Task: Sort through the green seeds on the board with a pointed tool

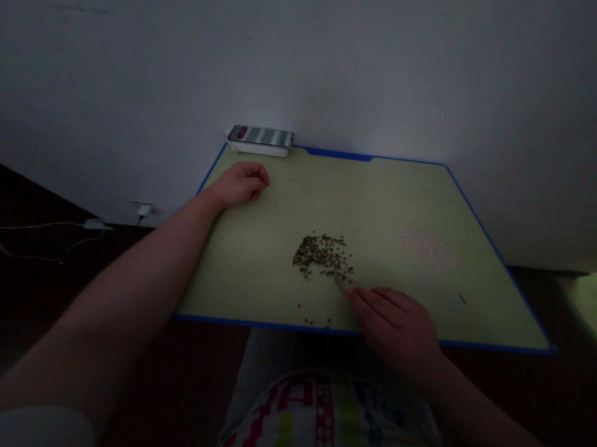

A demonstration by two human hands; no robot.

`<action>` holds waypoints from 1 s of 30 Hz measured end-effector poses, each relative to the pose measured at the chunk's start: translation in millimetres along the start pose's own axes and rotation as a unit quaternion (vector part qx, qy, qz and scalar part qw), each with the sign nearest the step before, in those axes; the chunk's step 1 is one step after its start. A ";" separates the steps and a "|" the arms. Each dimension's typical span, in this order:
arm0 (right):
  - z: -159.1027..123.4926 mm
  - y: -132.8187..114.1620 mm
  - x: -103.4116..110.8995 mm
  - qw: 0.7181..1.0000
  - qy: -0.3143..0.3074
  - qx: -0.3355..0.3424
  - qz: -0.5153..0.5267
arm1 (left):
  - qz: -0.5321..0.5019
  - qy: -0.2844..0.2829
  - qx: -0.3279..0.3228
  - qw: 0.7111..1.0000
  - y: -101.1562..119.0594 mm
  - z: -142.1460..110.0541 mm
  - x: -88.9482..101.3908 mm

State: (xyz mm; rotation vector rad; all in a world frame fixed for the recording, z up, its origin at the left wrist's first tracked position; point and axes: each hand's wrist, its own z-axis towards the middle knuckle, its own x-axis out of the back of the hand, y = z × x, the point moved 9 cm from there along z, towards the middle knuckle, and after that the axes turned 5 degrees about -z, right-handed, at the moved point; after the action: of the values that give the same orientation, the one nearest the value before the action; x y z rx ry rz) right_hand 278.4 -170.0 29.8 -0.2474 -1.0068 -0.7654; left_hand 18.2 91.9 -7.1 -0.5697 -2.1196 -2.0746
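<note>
Printed shirt [318,424], green board [405,189] — blue-edged, white wall [307,64]

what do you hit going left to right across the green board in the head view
left hand → pile of dark seeds → pale powdery patch → lone dark speck

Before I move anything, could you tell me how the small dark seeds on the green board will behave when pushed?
They will probably roll and scatter easily: stray grains lie apart from the heap. Each looks very light, so a push from the right hand may spread them.
</note>
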 end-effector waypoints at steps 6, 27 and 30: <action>-0.2 3.3 20.1 0.999 0.032 -0.009 0.038 | -0.009 0.004 0.004 1.000 -2.7 1.1 1.3; 4.2 8.2 4.9 0.999 0.010 -0.023 0.035 | 0.003 -0.002 0.004 1.000 -1.4 0.8 0.2; -3.8 25.7 9.2 0.998 0.015 -0.050 0.016 | 0.005 -0.005 -0.001 1.000 -1.1 0.8 -0.1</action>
State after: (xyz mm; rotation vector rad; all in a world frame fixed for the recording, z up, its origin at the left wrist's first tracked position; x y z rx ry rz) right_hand 301.2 -157.7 39.2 -0.3381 -0.9356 -0.7887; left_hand 18.0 92.7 -8.3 -0.5914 -2.1143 -2.0739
